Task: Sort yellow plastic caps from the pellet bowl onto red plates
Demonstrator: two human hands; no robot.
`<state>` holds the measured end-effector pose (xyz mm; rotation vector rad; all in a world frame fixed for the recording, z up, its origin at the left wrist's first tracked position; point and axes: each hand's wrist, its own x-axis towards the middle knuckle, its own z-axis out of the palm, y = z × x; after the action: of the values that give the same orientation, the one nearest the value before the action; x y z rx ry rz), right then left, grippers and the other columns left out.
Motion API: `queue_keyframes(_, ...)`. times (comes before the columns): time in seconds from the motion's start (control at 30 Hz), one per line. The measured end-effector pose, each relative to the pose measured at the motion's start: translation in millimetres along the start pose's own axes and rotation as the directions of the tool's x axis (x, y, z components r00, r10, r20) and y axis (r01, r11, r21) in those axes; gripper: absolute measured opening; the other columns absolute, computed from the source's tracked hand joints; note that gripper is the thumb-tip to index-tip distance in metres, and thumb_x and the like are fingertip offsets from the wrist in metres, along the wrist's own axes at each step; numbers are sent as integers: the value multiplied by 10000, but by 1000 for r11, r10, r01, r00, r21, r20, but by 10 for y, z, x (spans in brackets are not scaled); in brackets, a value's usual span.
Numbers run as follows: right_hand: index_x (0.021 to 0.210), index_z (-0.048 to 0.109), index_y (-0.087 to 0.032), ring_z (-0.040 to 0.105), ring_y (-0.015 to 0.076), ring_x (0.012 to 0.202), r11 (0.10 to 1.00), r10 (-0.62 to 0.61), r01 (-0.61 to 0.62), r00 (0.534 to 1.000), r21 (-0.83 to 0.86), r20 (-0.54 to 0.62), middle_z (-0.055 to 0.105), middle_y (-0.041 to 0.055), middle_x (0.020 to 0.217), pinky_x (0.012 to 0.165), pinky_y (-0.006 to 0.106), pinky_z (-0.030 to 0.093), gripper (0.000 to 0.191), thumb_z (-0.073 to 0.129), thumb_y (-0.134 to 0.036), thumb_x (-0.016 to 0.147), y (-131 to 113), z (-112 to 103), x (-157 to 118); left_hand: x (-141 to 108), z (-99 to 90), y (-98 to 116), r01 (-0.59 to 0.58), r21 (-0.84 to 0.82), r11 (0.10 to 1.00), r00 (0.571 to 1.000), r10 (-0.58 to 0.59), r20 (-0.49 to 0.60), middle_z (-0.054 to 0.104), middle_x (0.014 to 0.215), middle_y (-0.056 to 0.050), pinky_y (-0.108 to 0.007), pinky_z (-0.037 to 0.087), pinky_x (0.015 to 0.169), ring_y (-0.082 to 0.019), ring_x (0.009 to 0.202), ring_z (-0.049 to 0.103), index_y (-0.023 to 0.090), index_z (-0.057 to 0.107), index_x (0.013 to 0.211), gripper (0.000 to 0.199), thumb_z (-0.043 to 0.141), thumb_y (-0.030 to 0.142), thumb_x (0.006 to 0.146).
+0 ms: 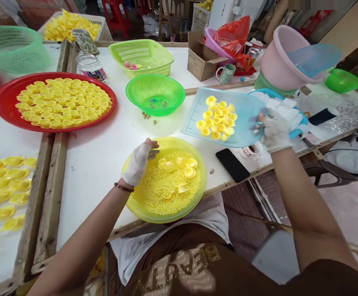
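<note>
My right hand (273,129), in a white glove with bare fingertips, grips the right end of a translucent blue plastic scoop (194,123). Several small yellow cups (217,121) lie in that scoop, above the table. At the upper left rim of a yellow bowl (202,191), my gloved left hand (140,160) is held with its fingers stretched out and nothing visible in them. Small yellow beads (163,197) fill the bowl, and several yellow cups (189,168) rest on top of them.
Left stands a red tray (4,102) full of yellow cups. A green bowl (154,86) and a lime basket (145,51) are farther back. A black phone (233,164) and a cup of dark drink (251,150) sit near the front edge. Pink basins (282,59) are stacked right.
</note>
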<state>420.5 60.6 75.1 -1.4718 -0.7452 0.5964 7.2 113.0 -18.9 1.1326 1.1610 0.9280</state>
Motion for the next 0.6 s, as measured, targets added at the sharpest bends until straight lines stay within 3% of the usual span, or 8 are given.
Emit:
queue_keyframes(0.1, 1000, 573, -213, 545, 99, 422, 989, -100, 107, 993, -103, 68, 665, -17, 697, 325, 171, 366, 166, 604, -150, 850, -427, -47, -79, 160, 59, -12, 124, -215, 969, 992, -120, 30, 699, 1108, -167, -431, 479, 999, -274, 1036, 667, 131, 640, 1058, 712, 473, 781, 819)
queue_keyframes(0.27, 1169, 603, -182, 534, 66, 431, 932, -231, 290, 938, -220, 259, 736, 24, 793, 367, 191, 341, 273, 609, -122, 904, -843, 249, -227, 168, 79, -11, 115, -329, 937, 993, -113, 28, 702, 1094, -201, -466, 452, 1047, -287, 1046, 677, 114, 629, 1083, 794, 359, 822, 844)
queue_keyframes(0.4, 1243, 606, -189, 543, 59, 443, 876, -295, 425, 847, -230, 441, 731, 7, 798, 365, 171, 348, 318, 620, -128, 931, -1002, 620, -329, 180, 30, -1, 35, -398, 917, 999, -44, -14, 706, 1076, -195, -473, 483, 1005, -289, 1039, 687, 134, 598, 1144, 825, 319, 847, 838)
queue_keyframes(0.57, 1246, 655, -200, 531, 24, 440, 740, -404, 643, 660, -199, 633, 689, -36, 766, 373, 120, 395, 320, 640, -122, 936, -1348, 982, -535, 216, -22, 21, -89, -455, 886, 993, 42, -111, 712, 1035, -143, -414, 529, 923, -253, 982, 694, 168, 606, 1102, 743, 342, 816, 853)
queue_keyframes(0.6, 1240, 664, -215, 541, 12, 452, 763, -394, 615, 688, -200, 610, 688, -52, 773, 399, 102, 411, 339, 662, -112, 918, -1444, 1019, -597, 215, -21, 24, -101, -452, 886, 991, 50, -123, 714, 1029, -140, -410, 530, 924, -252, 988, 694, 169, 613, 1083, 727, 349, 807, 858)
